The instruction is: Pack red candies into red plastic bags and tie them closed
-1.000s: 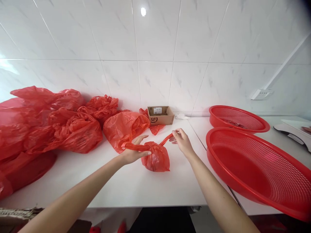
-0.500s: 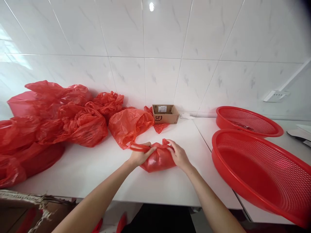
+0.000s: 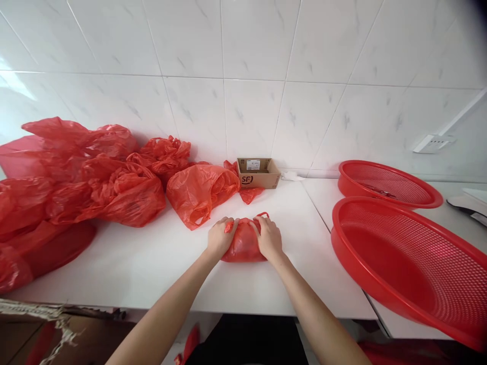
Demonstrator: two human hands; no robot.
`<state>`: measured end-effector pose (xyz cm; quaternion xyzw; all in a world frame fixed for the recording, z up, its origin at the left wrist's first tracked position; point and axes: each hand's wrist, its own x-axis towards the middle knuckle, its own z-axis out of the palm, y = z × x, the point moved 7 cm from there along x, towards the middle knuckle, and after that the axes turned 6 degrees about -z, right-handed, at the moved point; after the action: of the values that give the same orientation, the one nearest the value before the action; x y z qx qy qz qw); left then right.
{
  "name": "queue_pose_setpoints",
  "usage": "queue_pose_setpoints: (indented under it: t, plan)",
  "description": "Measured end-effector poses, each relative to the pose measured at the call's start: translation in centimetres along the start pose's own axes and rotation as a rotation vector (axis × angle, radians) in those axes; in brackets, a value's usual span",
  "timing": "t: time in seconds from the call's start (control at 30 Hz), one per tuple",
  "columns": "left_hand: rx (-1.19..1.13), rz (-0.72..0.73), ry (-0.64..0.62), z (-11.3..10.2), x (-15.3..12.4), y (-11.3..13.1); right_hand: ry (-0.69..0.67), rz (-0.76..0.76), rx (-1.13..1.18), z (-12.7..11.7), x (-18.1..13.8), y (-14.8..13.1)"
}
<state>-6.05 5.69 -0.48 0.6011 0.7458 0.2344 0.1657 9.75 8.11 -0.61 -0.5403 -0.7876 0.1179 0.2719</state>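
A small, filled red plastic bag [image 3: 244, 244] rests on the white table in front of me, its contents only dimly visible through the film. My left hand [image 3: 220, 237] is closed on the bag's left side, with a bit of red plastic poking up between thumb and fingers. On the other side, my right hand [image 3: 270, 236] grips the bag's upper right part, and a loop of red plastic shows beyond its fingers. Just past the hands lies a loose, crumpled red plastic bag [image 3: 201, 190], apart from both.
Several red plastic bags [image 3: 125, 190] are heaped at the left. A small cardboard box [image 3: 262, 178] stands near the tiled wall. Two red mesh baskets [image 3: 388, 263] occupy the right side. Below the table's left front edge is a torn carton [image 3: 87, 339].
My left hand has let the stretched plastic strip come in from the left and now presses the bag's side. The right hand has shifted slightly inward. The camera view has tilted a little.
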Motion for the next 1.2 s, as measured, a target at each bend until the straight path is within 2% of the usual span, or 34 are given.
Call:
queue_pose_setpoints:
  t: [0.23,0.4,0.6,0.93,1.2]
  plan:
    - [0.111,-0.080,-0.083,1.4,3.4,-0.7,-0.061,0.063,0.023,0.8,2.5,1.7]
    - [0.152,-0.127,-0.123,1.9,4.4,-1.0,-0.097,0.089,0.062,1.4,3.1,2.1]
    - [0.173,-0.158,-0.144,2.0,3.9,-1.4,-0.072,0.096,0.102,1.0,2.4,2.3]
    - [0.238,-0.168,-0.110,2.0,2.2,-2.4,0.016,0.119,0.134,0.1,-0.1,3.4]
    - [0.347,-0.189,-0.133,3.2,2.8,-2.4,0.035,0.066,0.039,0.7,0.6,3.5]
